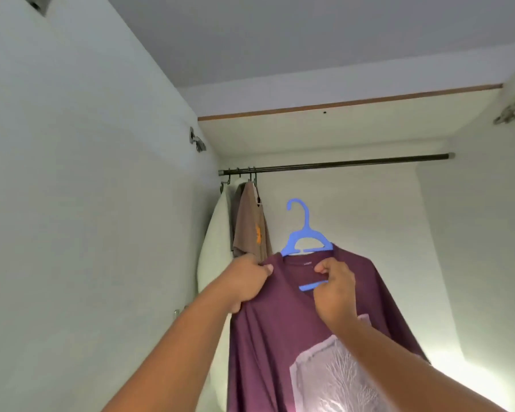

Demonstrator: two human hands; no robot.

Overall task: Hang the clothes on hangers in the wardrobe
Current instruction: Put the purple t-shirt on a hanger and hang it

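A maroon T-shirt (pixel 280 328) with a pale printed panel hangs on a blue plastic hanger (pixel 305 233), held up in front of the open wardrobe. My left hand (pixel 246 278) grips the shirt's left shoulder. My right hand (pixel 335 288) pinches the front of the collar together with the hanger's lower bar. The hanger's hook is free in the air, well below the dark rail (pixel 354 164).
At the rail's left end hang a brown T-shirt (pixel 250 224) and a white garment (pixel 217 251) on hangers. The rest of the rail to the right is bare. White wardrobe doors stand open at left (pixel 87 203) and right (pixel 512 203).
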